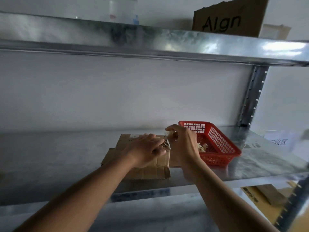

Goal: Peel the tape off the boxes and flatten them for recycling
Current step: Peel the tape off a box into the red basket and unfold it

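A brown cardboard box lies flattened on the metal shelf, its flaps spread out. My left hand presses down flat on top of it, fingers together. My right hand is raised just right of the left, fingers pinched on a crumpled strip of clear tape that still runs down to the box's right edge. A red plastic basket stands directly to the right of my right hand, with wads of peeled tape inside.
An upper metal shelf overhangs, carrying a cardboard piece marked "Algn" and a pale plastic container. A perforated steel upright stands at the right. A paper label sits far right. Cardboard lies on the lower level.
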`<state>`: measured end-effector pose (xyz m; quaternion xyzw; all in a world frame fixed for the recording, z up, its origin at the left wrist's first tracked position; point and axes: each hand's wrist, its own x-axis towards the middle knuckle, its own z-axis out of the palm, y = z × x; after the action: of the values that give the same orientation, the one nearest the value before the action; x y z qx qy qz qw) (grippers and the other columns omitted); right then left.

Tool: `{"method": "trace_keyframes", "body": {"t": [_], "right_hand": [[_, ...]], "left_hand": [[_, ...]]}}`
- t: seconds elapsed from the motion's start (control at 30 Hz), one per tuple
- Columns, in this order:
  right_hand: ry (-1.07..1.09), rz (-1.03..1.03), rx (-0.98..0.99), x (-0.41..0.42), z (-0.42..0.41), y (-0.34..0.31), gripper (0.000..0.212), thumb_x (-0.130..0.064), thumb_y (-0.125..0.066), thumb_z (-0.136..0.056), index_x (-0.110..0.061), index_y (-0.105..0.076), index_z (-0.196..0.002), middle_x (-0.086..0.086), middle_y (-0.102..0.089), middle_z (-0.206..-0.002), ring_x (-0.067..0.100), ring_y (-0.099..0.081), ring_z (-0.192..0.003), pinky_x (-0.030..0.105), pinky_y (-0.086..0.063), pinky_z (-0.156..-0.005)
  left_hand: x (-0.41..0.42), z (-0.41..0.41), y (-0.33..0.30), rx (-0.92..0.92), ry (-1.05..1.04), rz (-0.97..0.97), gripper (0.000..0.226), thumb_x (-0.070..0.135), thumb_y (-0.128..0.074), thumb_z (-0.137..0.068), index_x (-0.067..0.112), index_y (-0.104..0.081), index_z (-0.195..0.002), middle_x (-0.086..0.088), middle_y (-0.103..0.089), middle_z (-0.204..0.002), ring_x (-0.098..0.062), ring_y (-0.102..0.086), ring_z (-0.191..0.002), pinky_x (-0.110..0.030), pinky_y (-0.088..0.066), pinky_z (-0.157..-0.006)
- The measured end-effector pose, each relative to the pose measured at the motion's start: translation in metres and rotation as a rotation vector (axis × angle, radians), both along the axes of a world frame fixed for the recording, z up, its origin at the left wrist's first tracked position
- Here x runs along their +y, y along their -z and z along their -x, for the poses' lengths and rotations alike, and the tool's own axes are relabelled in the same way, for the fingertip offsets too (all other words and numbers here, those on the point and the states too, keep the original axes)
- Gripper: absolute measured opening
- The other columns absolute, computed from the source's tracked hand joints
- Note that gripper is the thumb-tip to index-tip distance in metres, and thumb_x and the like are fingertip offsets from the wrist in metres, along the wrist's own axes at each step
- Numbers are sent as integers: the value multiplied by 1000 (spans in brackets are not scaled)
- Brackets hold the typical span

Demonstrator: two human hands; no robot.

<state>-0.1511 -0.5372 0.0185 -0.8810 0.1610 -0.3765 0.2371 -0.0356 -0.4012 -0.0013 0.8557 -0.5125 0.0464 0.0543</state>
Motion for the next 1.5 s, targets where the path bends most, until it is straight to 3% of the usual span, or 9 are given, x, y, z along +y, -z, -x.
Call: {"method": "trace_keyframes", "body": {"t": [0.07,0.2,0.4,0.53,0.67,0.8,1.23,1.4,1.5], "right_hand": [[-18,18,18,-15,6,-4,30,0,-78,-86,-20,-80,-107,-2,-77,-104,6,-68,-83,8,-50,-68],[13,63,-14,-51,20,-13,22,-10,-73,-94,-19,-79,-113,-1,-79,-108,11,-73,-93,30,-61,-84],[43,157,314,-95,42,-15,35,-49,-70,-92,-19,-78,-109,4,-78,-99,14,-70,-76,29,-58,-69],[85,165,401,-111,44,-6,33,-42,-60,-102,-11,-71,-96,5,-70,-89,11,-60,-64,23,-47,-57],[81,203,451,-121,46,0,27,-31,-51,-107,-7,-63,-105,7,-64,-96,19,-64,-80,32,-58,-78],[21,251,530,-130,49,1,26,-21,-66,-100,-7,-65,-121,13,-65,-118,28,-67,-105,41,-57,-97],[-137,56,145,-139,53,5,21,-9,-82,-86,-18,-80,-105,-4,-78,-94,-6,-64,-68,5,-50,-59],[-198,40,61,-135,50,5,20,-15,-81,-87,-21,-80,-106,-6,-79,-98,-1,-69,-79,10,-54,-70],[-264,134,126,-128,45,5,23,-23,-75,-93,-25,-77,-117,-3,-79,-107,10,-74,-89,30,-62,-81]], "left_hand": [[-14,4,0,-3,-3,0,69,70,-21,-99,31,-35,-154,-1,-47,-146,-23,-46,-133,-46,-41,-104],[-42,14,-2,19,-18,25,66,68,-27,-101,30,-36,-155,-2,-44,-150,-24,-44,-137,-46,-39,-107],[-69,26,-3,-20,-61,14,56,65,-31,-103,34,-42,-147,6,-51,-132,-19,-51,-123,-39,-44,-96],[-74,33,-5,46,-126,-12,62,67,-32,-103,40,-31,-159,6,-36,-158,-22,-38,-143,-47,-39,-112],[-71,42,-10,75,-152,-12,64,66,-33,-103,40,-27,-161,5,-25,-167,-25,-28,-151,-48,-32,-118],[-71,49,-12,43,-168,-10,64,65,-31,-104,38,-30,-161,4,-28,-166,-22,-33,-148,-43,-34,-117],[-71,47,-6,92,-204,-9,66,72,-28,-101,45,-24,-161,10,-20,-168,-22,-22,-154,-49,-29,-122],[-72,47,-7,106,-195,-14,66,71,-29,-101,44,-24,-161,10,-22,-168,-22,-24,-154,-50,-31,-121],[-73,49,-13,15,-166,-6,63,68,-33,-102,38,-37,-157,9,-40,-157,-20,-44,-140,-40,-43,-108]]}}
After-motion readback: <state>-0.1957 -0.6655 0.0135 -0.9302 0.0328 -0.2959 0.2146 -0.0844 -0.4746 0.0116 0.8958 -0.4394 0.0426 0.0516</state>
